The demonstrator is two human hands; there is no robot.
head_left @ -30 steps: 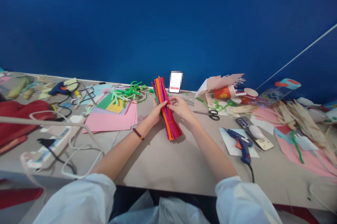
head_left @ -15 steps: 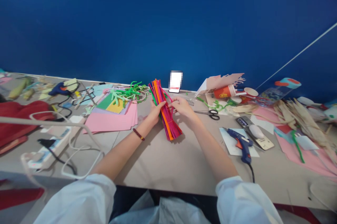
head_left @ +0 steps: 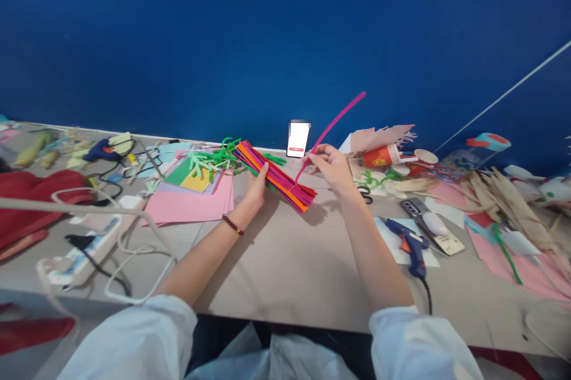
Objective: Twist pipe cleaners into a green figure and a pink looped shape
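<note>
My left hand is closed around a thick bundle of pipe cleaners in magenta, orange, purple and green, tilted down to the right above the table. Between the thumb and fingers of my right hand is a single magenta pipe cleaner. Its upper part sticks up to the right against the blue wall, and its lower end still reaches the bundle near the band. Behind the hands a phone with a lit screen leans at the wall.
Coloured paper sheets and green pipe cleaner pieces lie on the left. A power strip with cables is nearer me. To the right are scissors, a blue glue gun, a second phone and a red paper cup.
The bundle has tipped over to a flatter slant. My right hand has moved right and up, drawing the magenta pipe cleaner most of the way out of the bundle.
</note>
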